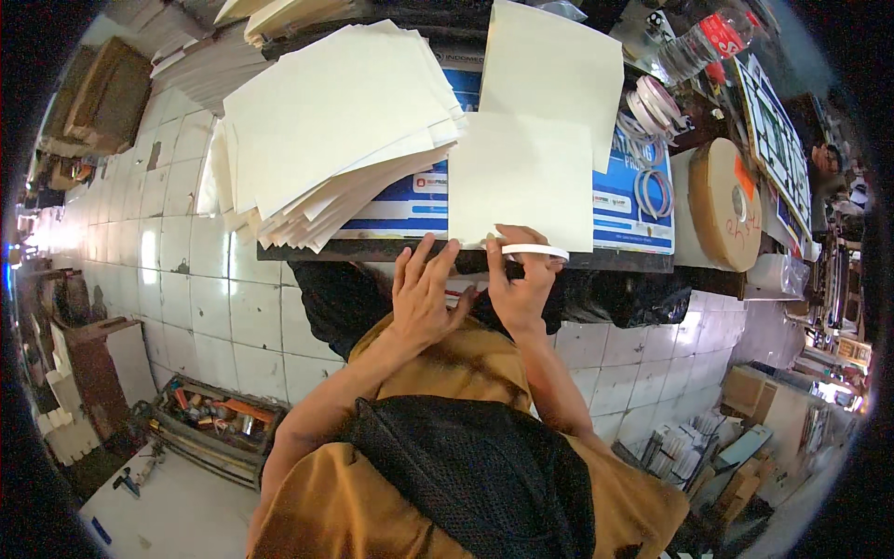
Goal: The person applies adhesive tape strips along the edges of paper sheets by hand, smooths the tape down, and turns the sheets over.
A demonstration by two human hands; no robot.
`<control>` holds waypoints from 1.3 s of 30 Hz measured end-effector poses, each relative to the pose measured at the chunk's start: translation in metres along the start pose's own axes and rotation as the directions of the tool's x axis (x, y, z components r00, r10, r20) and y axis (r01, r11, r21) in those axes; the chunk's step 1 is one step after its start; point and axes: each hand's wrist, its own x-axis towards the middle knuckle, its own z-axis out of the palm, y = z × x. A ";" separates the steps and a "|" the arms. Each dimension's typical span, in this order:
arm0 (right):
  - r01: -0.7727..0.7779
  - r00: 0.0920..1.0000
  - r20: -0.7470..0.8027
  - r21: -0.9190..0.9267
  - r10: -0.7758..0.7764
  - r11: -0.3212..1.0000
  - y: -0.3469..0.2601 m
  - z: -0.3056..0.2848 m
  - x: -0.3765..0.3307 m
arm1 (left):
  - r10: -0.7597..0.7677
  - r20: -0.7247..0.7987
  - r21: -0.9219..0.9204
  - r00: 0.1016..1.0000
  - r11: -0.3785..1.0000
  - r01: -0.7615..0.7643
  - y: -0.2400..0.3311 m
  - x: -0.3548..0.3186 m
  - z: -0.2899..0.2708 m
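Note:
A cream sheet [521,177] lies at the table's front edge, square to me. My left hand [426,293] is at its lower left corner, fingers stretched out and nothing visibly held. At the sheet's lower edge, my right hand [521,284] has its fingers closed around a narrow roll of white tape [549,252], seen edge-on. The right thumb and fingertips touch the paper's edge; whether a strip of tape lies there I cannot tell. Another cream sheet [554,70] lies beyond, partly overlapped. On the left, a fanned stack of cream sheets [340,112] leans toward the table edge.
More tape rolls [654,194] lie on the blue printed board [615,228] to the right. Beside them stand a large brown reel [722,205] and a clear bottle [703,47]. A tool tray [219,415] is at the lower left, cartons [750,391] at the lower right.

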 end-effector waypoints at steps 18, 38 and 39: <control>-0.092 0.977 -0.208 -0.173 0.055 0.981 0.116 -0.066 -0.008 | 0.043 0.125 0.224 0.991 0.972 -0.070 0.009 0.006 -0.003; -0.198 0.961 -0.207 -0.052 0.184 0.979 0.060 -0.066 -0.023 | 0.060 0.422 0.093 0.905 0.990 -0.109 0.079 0.098 0.033; -0.244 0.937 -0.228 0.115 0.264 0.963 0.063 -0.072 -0.027 | 0.103 0.358 0.098 0.928 0.984 -0.147 0.080 0.097 0.038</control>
